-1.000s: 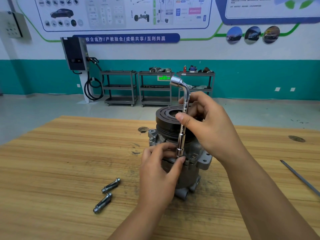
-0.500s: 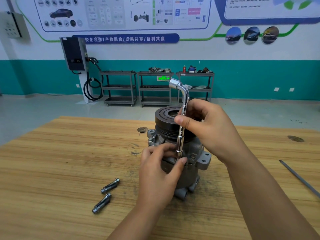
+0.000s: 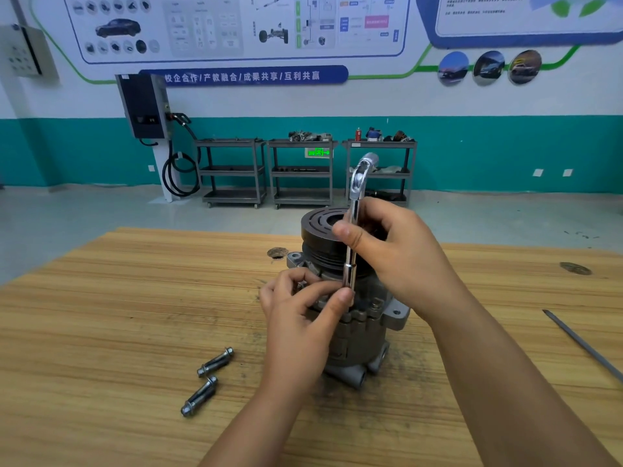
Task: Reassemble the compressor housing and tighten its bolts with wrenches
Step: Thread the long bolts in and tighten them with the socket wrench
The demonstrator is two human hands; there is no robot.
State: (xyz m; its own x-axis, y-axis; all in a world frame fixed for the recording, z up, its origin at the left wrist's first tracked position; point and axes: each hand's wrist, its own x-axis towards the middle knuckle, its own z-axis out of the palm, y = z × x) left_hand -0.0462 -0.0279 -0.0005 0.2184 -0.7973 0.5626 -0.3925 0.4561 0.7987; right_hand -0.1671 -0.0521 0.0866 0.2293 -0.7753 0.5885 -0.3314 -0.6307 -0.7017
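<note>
Compressor housing [image 3: 362, 335], standing upright on the wooden table [image 3: 101, 332], is being bolted with a socket wrench [image 3: 353, 227] gripped by the right hand [image 3: 401, 257], its tip being pinched by the left hand [image 3: 300, 321], while two bolts [image 3: 215, 361] are lying loose nearby, apparently unfitted.

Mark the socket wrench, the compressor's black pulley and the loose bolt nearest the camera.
socket wrench [image 3: 356, 183], head view, on its curved neck near the top.
pulley [image 3: 317, 224], head view, on the left of its grooved top face.
nearest bolt [image 3: 200, 396], head view, on its shank.
</note>
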